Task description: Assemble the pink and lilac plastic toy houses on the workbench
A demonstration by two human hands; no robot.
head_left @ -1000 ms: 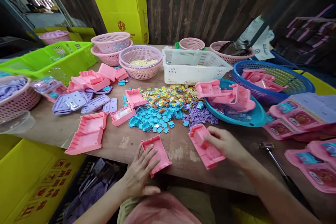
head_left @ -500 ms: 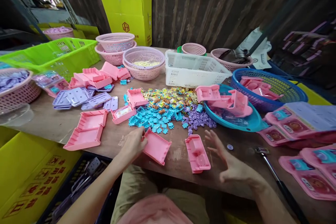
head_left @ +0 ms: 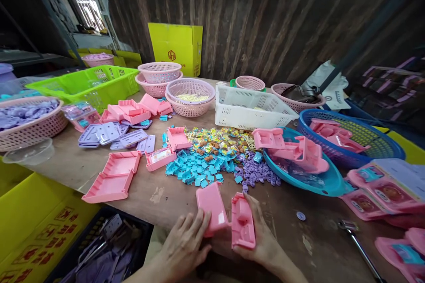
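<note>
My left hand (head_left: 186,245) grips a flat pink plastic tray piece (head_left: 211,207) at the table's near edge. My right hand (head_left: 265,242) grips a second pink moulded piece (head_left: 243,223), its hollow side up. The two pieces meet side by side between my hands. Just beyond them lie a heap of small blue plastic bits (head_left: 199,168), a heap of purple round bits (head_left: 255,172) and a heap of small coloured stickers (head_left: 215,139).
Pink trays (head_left: 111,177) and purple plates (head_left: 109,132) lie to the left. Pink baskets (head_left: 190,90), a white crate (head_left: 249,108) and a green crate (head_left: 83,82) stand at the back. Blue baskets (head_left: 352,135) and finished pink toys (head_left: 381,190) fill the right. A tool (head_left: 360,245) lies near right.
Both hands drew back to the near edge and brought the two pink pieces together. Half a second ago my right hand was open above its piece; now it holds it.
</note>
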